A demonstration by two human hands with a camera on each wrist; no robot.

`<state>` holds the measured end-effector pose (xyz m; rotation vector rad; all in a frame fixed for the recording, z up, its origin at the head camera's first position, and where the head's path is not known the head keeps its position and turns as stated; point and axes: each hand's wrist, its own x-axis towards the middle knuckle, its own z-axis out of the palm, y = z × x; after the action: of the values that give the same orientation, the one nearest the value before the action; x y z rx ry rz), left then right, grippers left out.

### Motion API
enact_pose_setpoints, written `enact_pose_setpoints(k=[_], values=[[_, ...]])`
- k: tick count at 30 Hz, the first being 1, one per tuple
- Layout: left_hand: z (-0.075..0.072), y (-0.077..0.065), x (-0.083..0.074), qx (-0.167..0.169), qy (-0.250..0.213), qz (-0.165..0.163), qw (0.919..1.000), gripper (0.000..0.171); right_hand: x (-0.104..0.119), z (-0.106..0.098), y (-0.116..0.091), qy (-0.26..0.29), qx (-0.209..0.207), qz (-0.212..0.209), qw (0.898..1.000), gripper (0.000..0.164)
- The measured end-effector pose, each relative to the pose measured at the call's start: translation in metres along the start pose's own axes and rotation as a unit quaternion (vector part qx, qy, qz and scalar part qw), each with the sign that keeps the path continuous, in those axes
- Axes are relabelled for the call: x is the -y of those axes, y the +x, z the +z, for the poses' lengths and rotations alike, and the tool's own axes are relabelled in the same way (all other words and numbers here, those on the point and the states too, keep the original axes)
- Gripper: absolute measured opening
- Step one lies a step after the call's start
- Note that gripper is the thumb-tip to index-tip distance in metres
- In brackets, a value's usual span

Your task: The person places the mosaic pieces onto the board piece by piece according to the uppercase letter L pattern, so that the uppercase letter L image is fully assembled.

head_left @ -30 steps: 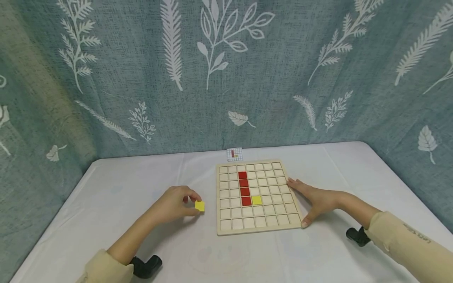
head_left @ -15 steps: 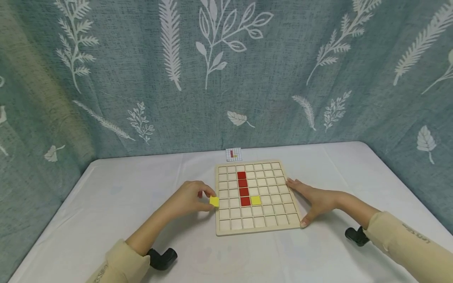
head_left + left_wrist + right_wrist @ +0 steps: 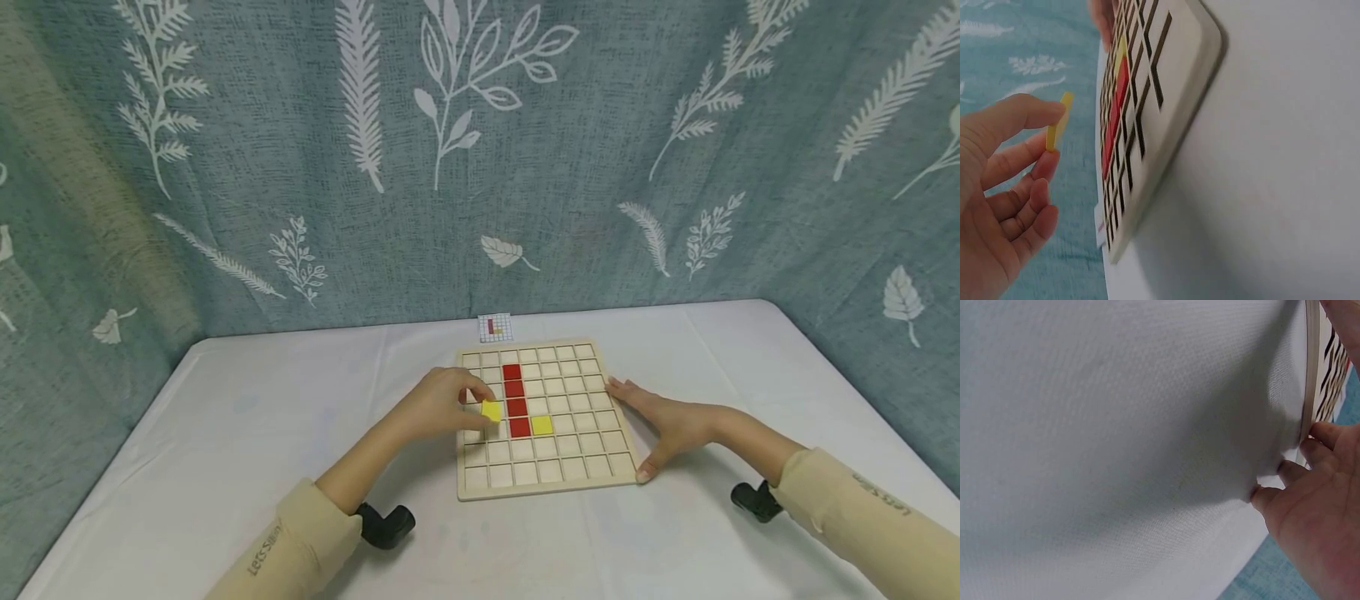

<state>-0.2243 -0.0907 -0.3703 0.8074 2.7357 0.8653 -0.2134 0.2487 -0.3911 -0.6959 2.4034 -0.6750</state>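
Note:
My left hand (image 3: 438,404) pinches a thin square yellow tile (image 3: 491,411) between thumb and fingertips. It hovers over the left columns of a wooden grid board (image 3: 555,489), left of the red tiles. In the left wrist view the held tile (image 3: 1059,122) stands on edge, apart from the board. Several red tiles (image 3: 516,407) form a column in the grid, and another yellow tile (image 3: 542,425) lies right of the lowest one. My right hand (image 3: 671,423) touches the board's right side with thumb and fingers spread; the right wrist view shows fingertips (image 3: 1322,432) at the edge.
Behind the board lies a small pattern card (image 3: 495,327) printed with a grid and red and yellow squares. A white cloth (image 3: 300,400) covers the table, and a blue-green leaf-print curtain (image 3: 465,208) hangs along its back.
The left hand has carried the yellow tile rightward, from beside the board to above its left columns. The right hand stays at the board's right edge.

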Motion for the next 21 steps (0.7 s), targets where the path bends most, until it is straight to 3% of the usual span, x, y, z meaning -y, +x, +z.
enact_pose_setpoints(k=[6, 14, 21], values=[[0.006, 0.007, -0.015, 0.003, -0.004, 0.019, 0.9998, 0.024, 0.0, 0.0, 0.0, 0.0, -0.001, 0.005, 1.0, 0.126], [0.016, 0.018, -0.022, 0.007, -0.007, 0.03, 0.9995, 0.023, 0.001, 0.001, 0.002, 0.0, -0.003, 0.008, 1.0, 0.126], [0.019, 0.031, -0.034, 0.014, 0.04, 0.043, 0.9982, 0.027, 0.001, 0.001, 0.001, 0.0, -0.005, 0.011, 1.0, 0.125]])
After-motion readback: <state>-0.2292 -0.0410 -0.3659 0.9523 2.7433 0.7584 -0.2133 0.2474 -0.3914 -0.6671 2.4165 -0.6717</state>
